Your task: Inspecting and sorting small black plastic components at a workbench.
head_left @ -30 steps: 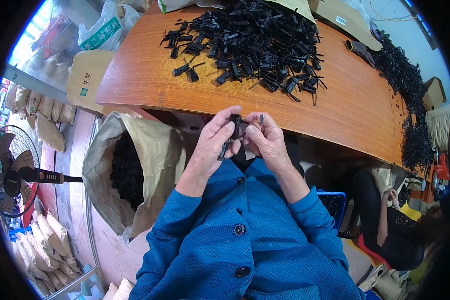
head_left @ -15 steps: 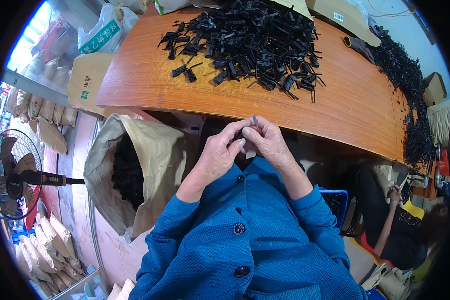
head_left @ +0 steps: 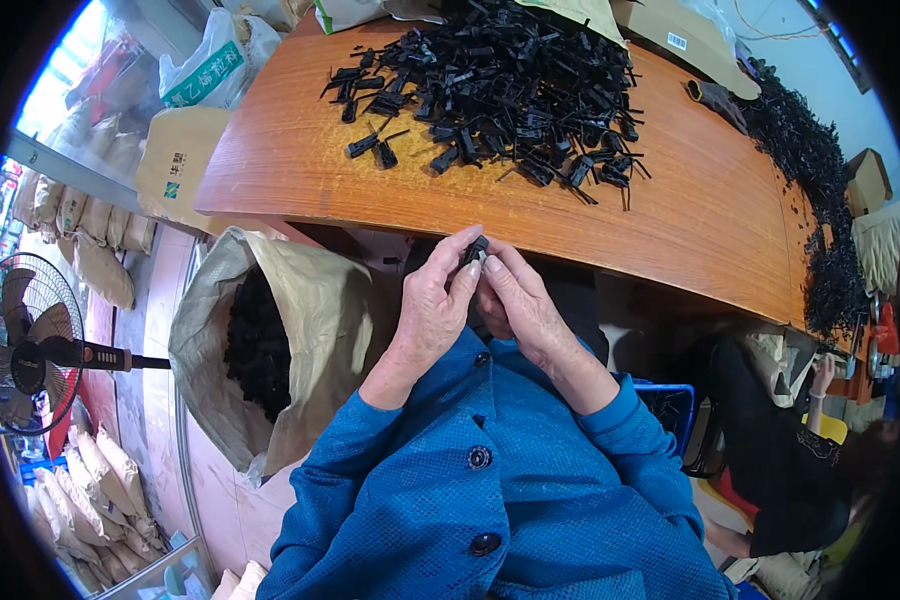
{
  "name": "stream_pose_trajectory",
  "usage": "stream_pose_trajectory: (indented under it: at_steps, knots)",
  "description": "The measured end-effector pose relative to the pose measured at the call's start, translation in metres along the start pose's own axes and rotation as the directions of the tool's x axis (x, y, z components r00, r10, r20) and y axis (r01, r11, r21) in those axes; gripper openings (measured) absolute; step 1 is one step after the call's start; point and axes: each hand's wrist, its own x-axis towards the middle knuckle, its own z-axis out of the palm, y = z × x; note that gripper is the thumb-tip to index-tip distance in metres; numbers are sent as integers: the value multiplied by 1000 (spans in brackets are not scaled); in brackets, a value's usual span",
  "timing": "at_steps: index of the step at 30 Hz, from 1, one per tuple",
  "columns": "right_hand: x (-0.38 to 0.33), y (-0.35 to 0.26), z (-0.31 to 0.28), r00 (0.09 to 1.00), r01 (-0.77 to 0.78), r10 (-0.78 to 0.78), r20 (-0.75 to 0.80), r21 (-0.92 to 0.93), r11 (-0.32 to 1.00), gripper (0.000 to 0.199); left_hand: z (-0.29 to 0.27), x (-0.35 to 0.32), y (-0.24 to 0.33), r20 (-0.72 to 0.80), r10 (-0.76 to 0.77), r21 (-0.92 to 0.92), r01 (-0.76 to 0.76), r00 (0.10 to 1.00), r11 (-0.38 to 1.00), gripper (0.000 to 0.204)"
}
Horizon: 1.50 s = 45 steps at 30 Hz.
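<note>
Fingers: fingertips [head_left: 467, 262] of both hands pinch one small black plastic piece [head_left: 476, 248] between them, near edge of table, just above the lap.
Left hand [head_left: 432, 305]: thumb and forefinger closed on the piece's left side; palm turned right.
Right hand [head_left: 518, 300]: fingers closed on the piece's right and lower side, touching the left hand's fingers.
Piece axis: looks tilted, near-left to far-right; mostly hidden by the fingers, so not certain.
Nearer hand: both equally on it; neither is free.
Pile of black pieces [head_left: 510, 80]: far side of wooden table [head_left: 710, 210], well apart from the hands.
Open sack [head_left: 300, 330]: just left of left forearm, dark pieces inside.
Fan [head_left: 25, 345]: far left, on floor.
</note>
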Motion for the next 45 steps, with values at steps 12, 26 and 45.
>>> stream_pose_trajectory:
  at_steps: [12, 26, 45]
  knots:
    - [2, 0, 4, 999, -7, 11, -36, 97, 995, 29, 8, 1, 9, -62, 67, 141, -57, 996, 988, 37]
    - [19, -32, -73, 875, 131, -482, -46, -936, 326, 31, -139, -30, 19, -377, 170, 673, 143, 910, 726, 32]
    - [67, -58, -169, 541, 128, -835, 102, -991, -38, 10, -159, -37, 37, -98, 303, 904, -42, 948, 425, 32]
